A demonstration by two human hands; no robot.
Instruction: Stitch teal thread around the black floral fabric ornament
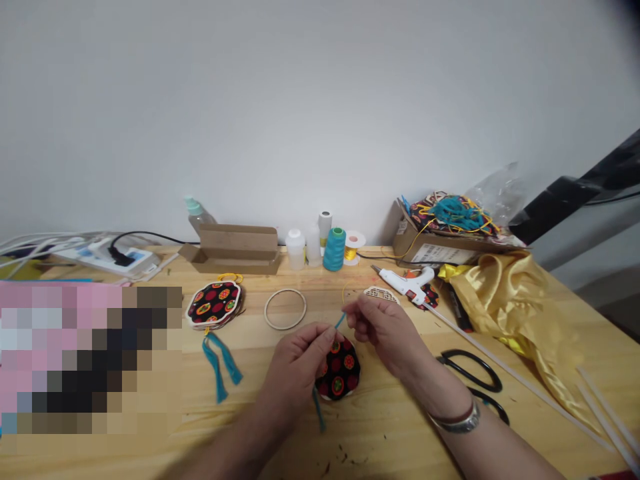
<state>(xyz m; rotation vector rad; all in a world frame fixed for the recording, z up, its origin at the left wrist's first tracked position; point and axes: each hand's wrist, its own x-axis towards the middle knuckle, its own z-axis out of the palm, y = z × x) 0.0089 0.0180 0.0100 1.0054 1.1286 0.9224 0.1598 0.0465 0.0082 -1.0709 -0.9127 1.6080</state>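
My left hand point(305, 357) is closed in a pinch on a bundle of teal thread point(341, 320). One end of the bundle hangs below that hand, and the other slants up to the fingertips of my right hand point(377, 327), which are pinched together on it. A thin yellow cord point(344, 288) curves up beside the right fingers. Under the hands lies a black fabric pendant point(340, 373) with red and orange flowers, partly covered by my left hand. Just beyond the right hand is a pale lattice-cut piece point(381, 293).
At left lie a finished-looking pendant point(213, 303) with teal tassels and a hoop point(285, 309). Behind are an open cardboard box point(235, 250), a teal thread cone point(335, 250) and bottles. Rightward are a glue gun point(407, 283), black-handled scissors point(473, 370), gold cloth point(505, 293) and a filled carton point(435, 250).
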